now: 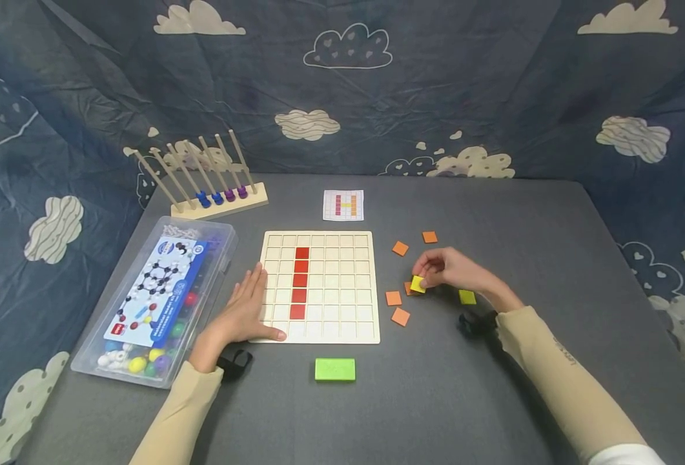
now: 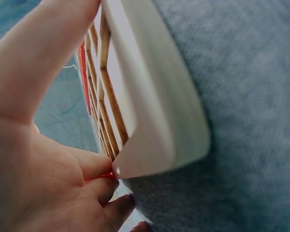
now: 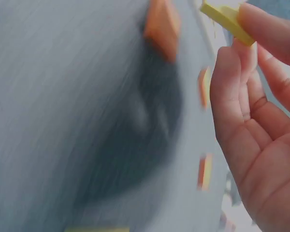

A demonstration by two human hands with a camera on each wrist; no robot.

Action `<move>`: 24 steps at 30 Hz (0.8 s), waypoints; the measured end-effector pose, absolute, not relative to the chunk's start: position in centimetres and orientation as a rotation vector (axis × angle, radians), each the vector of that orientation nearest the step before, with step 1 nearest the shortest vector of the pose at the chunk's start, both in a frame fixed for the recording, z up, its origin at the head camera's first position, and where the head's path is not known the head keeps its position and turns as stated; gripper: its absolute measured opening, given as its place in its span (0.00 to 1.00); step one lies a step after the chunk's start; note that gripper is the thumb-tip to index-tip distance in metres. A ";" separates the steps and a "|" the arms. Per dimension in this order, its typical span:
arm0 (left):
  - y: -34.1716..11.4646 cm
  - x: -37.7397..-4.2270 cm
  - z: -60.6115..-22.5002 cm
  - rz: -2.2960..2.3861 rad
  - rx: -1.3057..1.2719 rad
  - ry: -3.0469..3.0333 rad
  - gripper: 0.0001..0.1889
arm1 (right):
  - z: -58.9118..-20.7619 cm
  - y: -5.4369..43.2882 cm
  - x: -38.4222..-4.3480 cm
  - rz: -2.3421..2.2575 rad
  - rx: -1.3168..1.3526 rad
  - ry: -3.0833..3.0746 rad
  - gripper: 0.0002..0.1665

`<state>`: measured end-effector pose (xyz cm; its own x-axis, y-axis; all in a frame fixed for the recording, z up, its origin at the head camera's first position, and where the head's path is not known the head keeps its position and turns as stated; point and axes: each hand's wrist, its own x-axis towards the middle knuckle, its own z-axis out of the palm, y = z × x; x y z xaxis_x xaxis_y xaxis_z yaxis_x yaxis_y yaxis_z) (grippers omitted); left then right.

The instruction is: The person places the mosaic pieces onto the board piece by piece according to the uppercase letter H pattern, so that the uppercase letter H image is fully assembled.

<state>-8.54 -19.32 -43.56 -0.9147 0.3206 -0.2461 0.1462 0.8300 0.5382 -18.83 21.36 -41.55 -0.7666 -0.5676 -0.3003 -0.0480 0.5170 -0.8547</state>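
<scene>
A pale wooden grid board (image 1: 342, 297) lies flat on the table, with a column of several red square tiles (image 1: 299, 280) in its left half. My left hand (image 1: 240, 316) rests along the board's left edge, fingers extended and thumb at the front left corner. Right of the board, my right hand (image 1: 458, 268) pinches a yellow square tile (image 1: 418, 284) between thumb and fingers; the right wrist view shows the tile (image 3: 227, 21) raised off the table. Partly hidden beneath it is an orange tile (image 1: 408, 288). Other orange tiles (image 1: 400, 316) lie around, and another yellow tile (image 1: 467, 297) sits under the right wrist.
A printed pattern card (image 1: 343, 205) lies behind the board, a green block (image 1: 335, 369) in front. To the left stands a clear plastic case (image 1: 203, 323) of colored balls with a molecule label. Behind it is a wooden peg stand (image 1: 226, 205) with blue and purple beads.
</scene>
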 end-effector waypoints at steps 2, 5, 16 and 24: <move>-19.3 -8.5 -43.5 0.750 0.350 2.683 0.67 | -41.3 19.8 -19.2 -1.242 -0.502 2.166 0.09; -19.3 -8.5 -43.5 0.747 0.343 2.683 0.67 | -41.1 16.7 -19.6 -1.271 -0.560 2.133 0.09; -19.3 -8.6 -43.8 0.741 0.351 2.689 0.67 | -42.2 4.6 -20.1 -1.123 -0.697 2.250 0.08; -19.4 -8.7 -43.8 0.735 0.342 2.690 0.67 | -42.1 2.1 -19.7 -0.767 -0.885 2.480 0.08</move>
